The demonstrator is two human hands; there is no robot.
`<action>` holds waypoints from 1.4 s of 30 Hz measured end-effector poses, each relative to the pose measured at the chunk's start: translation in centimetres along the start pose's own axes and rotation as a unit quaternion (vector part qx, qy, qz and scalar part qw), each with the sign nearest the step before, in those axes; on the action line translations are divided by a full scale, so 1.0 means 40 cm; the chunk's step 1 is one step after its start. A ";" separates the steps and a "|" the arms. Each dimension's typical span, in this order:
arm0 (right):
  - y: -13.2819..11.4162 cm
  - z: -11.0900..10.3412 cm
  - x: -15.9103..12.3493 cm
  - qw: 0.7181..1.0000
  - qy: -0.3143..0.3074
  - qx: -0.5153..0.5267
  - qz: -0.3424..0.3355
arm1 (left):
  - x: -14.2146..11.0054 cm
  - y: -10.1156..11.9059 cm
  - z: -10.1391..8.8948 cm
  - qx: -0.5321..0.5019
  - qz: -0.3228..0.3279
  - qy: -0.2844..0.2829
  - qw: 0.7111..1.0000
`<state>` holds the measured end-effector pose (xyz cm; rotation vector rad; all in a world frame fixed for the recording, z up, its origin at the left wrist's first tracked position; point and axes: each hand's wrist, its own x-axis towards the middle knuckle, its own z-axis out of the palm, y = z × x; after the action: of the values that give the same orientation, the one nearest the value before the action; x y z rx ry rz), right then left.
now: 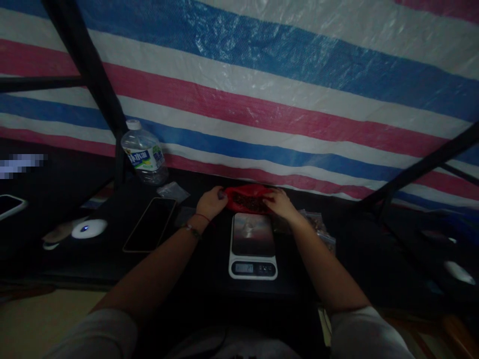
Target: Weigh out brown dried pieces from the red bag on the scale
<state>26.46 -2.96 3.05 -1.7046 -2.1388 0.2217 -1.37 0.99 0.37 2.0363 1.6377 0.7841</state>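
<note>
A person's left hand, fingers curled nearly closed, grips the near-left edge of a red plastic bag lying open just beyond a white digital scale on a black tabletop. The right hand, its fingers partly bent, reaches over the bag's right side to dark, crumbly pieces inside; whether it has hold of any cannot be told.

The step in hand appears to be handling the bag's loose contents. The next move seems to call for a steady left grip to keep the mouth wide, and a light pinch by the right fingertips.

Dim light leaves much uncertain. The pieces cannot be identified, and the scale's display shows digits too faint to read. A small translucent item on its platform is hard to name. The right forearm partly covers clear packets, the right fingertips blend into the contents, and a phone is cut off at the left edge.
</note>
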 end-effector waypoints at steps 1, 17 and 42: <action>0.003 -0.001 0.008 1.000 -0.008 0.013 -0.008 | 0.003 0.005 0.002 -0.004 -0.005 -0.008 1.000; -0.023 -0.052 0.027 0.976 0.196 0.079 -0.047 | 0.006 0.114 -0.043 -0.049 0.109 0.042 0.992; -0.125 0.019 0.065 0.992 -0.108 -0.049 -0.041 | -0.033 0.081 -0.070 0.030 0.085 -0.005 0.996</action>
<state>21.18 -1.61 4.71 -1.7094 -2.4077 0.2941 -1.00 -1.10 4.32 2.2405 1.5139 0.7887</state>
